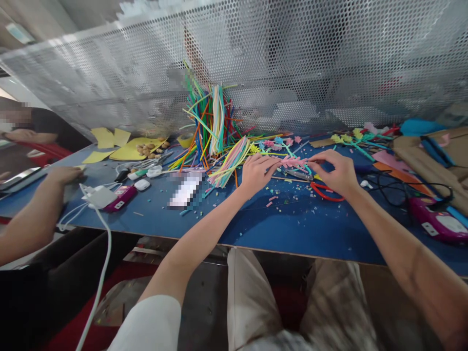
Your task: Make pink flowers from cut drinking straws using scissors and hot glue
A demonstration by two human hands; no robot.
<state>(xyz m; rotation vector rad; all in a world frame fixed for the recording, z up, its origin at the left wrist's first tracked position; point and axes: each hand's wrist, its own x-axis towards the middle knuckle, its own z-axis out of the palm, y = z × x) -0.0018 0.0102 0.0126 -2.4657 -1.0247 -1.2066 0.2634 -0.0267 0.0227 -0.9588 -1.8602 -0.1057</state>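
A pink flower spray of fuzzy pipe-cleaner stems stretches between my two hands above the blue table. My left hand pinches its left end between thumb and fingers. At its right end, my right hand grips with thumb and forefinger closed together. Just left of my left hand lies a bundle of pastel pipe cleaners. Under the pink piece are pliers, partly covered, and a red-handled tool lies below my right hand. Small pink and pale clippings are scattered on the table between my forearms.
A tall heap of coloured pipe cleaners leans on the perforated metal screen. A phone, a white charger and purple devices lie around. Another person's arm rests at the left. Cardboard lies right.
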